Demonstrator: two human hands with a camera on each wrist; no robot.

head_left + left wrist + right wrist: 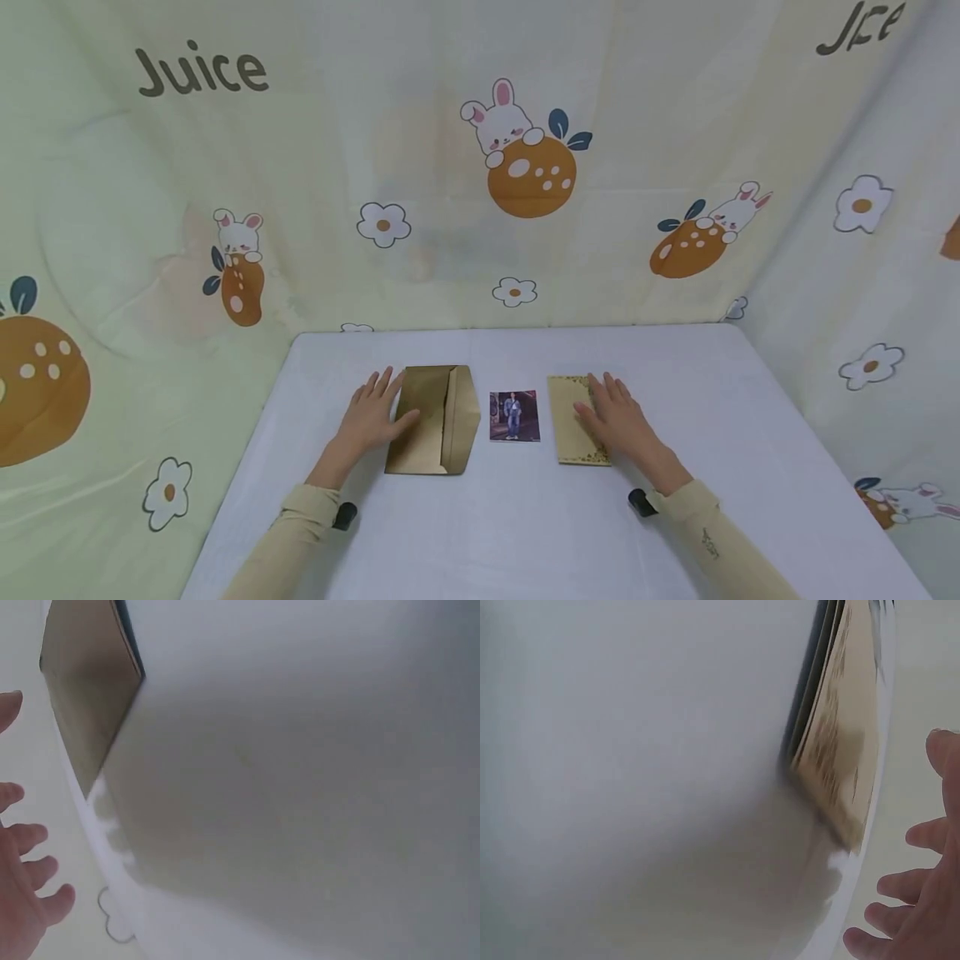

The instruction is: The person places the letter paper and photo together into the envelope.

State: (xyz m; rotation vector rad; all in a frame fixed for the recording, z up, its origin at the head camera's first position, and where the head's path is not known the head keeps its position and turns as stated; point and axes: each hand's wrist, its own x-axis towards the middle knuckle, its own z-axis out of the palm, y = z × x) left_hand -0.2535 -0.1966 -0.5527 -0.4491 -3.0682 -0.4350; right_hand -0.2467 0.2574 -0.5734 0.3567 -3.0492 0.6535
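On the white table lies a gold envelope (423, 421), its flap folded out toward the right. My left hand (372, 414) is spread over the envelope's left edge, thumb above its front; the left wrist view shows the fingers apart beside the envelope (90, 690). In the middle lies a small photo (514, 416) of a standing person in blue clothes. To its right is a cream card (576, 421) with a dark speckled pattern along its borders. My right hand (621, 421) reaches over the card's right edge, fingers extended. In the right wrist view the card (847, 727) shows several layers at its edge.
A white cloth covers the table (480, 533). Behind it hangs a cream curtain (420, 150) printed with rabbits, oranges and flowers, and it continues along both sides. Dark wrist straps (344, 516) show at the sleeves.
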